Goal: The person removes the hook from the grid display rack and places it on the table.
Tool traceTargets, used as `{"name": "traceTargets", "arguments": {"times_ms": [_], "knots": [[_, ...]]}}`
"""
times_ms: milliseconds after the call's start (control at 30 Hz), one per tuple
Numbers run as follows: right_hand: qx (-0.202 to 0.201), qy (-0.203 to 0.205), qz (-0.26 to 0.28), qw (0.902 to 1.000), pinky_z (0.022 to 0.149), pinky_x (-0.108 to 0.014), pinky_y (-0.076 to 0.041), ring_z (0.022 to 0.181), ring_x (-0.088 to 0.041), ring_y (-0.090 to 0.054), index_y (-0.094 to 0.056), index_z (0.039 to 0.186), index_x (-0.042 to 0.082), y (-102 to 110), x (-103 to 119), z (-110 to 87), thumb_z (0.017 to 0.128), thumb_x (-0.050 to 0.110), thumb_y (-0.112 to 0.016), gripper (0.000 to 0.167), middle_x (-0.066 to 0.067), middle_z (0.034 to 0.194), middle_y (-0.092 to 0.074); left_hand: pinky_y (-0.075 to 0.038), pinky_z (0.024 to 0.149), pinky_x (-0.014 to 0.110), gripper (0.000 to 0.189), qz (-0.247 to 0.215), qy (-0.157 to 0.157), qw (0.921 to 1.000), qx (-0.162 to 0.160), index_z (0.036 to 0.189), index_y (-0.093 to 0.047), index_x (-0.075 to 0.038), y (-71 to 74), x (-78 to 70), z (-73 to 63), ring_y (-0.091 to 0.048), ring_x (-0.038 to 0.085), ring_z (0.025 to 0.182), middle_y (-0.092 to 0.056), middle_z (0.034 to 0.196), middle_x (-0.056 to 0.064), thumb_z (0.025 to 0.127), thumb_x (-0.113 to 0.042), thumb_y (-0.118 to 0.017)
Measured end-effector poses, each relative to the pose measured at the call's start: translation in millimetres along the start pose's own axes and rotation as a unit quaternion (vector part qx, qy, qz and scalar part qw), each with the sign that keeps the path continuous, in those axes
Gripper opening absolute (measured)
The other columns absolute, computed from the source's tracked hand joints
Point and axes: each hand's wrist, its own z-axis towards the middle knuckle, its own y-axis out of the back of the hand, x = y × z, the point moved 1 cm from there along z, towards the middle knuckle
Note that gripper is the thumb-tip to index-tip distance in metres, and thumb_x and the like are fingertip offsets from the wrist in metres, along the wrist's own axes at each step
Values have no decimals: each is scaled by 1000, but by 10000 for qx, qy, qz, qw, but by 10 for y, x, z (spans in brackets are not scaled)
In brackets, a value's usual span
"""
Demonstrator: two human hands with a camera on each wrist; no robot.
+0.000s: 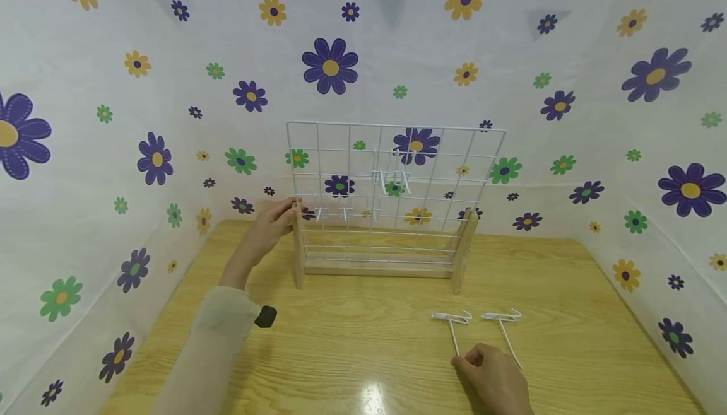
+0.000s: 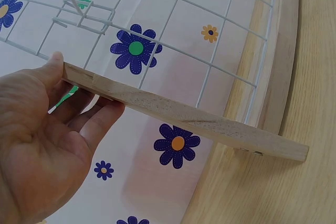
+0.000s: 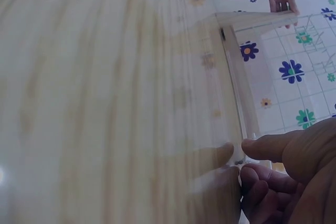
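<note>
My left hand [image 1: 275, 219] grips the upper end of the left wooden upright [image 2: 173, 111] of a stand, thumb on one side and fingers on the other. That stand holds a white wire grid panel [image 1: 392, 232], tilted back. On the table in front lie two white wire display hooks, a left hook [image 1: 452, 333] and a right hook [image 1: 505, 333]. My right hand [image 1: 494, 374] pinches the near end of the left hook's prong between thumb and forefinger. The right hook's prong end lies close beside the knuckles. In the right wrist view, curled fingers [image 3: 262, 195] sit low at the tabletop.
Several white hooks hang on the grid, including an upper pair [image 1: 394, 181] and a lower row [image 1: 346, 214]. The right wooden upright [image 1: 466, 251] stands behind the loose hooks. Flower-printed cloth [image 1: 397, 43] encloses the wooden table [image 1: 318, 352] at the back and sides.
</note>
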Motion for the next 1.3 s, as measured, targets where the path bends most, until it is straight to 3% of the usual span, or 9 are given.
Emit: {"name": "traceTargets", "arguments": {"times_ms": [300,600,967,1167,1300], "knots": [[89,-113,93,9999,60,-34,-57,70,-13,-64,-74,83,12,33,16,4,92,35,-79,25,5,76,-68,-40,116,48,58,47,-15,10000,25,162,-25,-1,3,-7,-1,-34,39,149,-29,166,17,114,-29,-41],[31,9,423,9991,50,-25,-55,59,-10,-59,-74,94,3,186,130,37,96,28,-75,26,0,81,-73,-40,116,49,55,-59,-53,9999,130,161,-26,2,12,-33,5,-34,41,149,-30,165,21,115,-23,-40],[-538,533,556,9956,51,-23,-54,71,-13,-67,-76,99,3,511,394,177,98,24,-75,21,-2,88,-75,-37,117,50,54,15,-89,9992,401,162,-24,1,28,-57,-1,-31,40,150,-29,165,22,115,-22,-38],[-670,624,708,9933,52,-24,-51,70,-12,-63,-75,105,4,701,573,307,100,30,-71,26,-1,87,-73,-38,117,51,54,138,-54,9994,326,162,-26,-1,28,-36,19,-33,40,149,-32,164,23,115,-24,-39],[-903,940,909,9873,51,-24,-49,70,-12,-61,-75,106,5,811,728,398,101,28,-71,24,-2,91,-72,-37,117,52,54,187,-25,9995,261,162,-27,0,18,-48,11,-35,41,149,-33,163,24,115,-25,-39]]}}
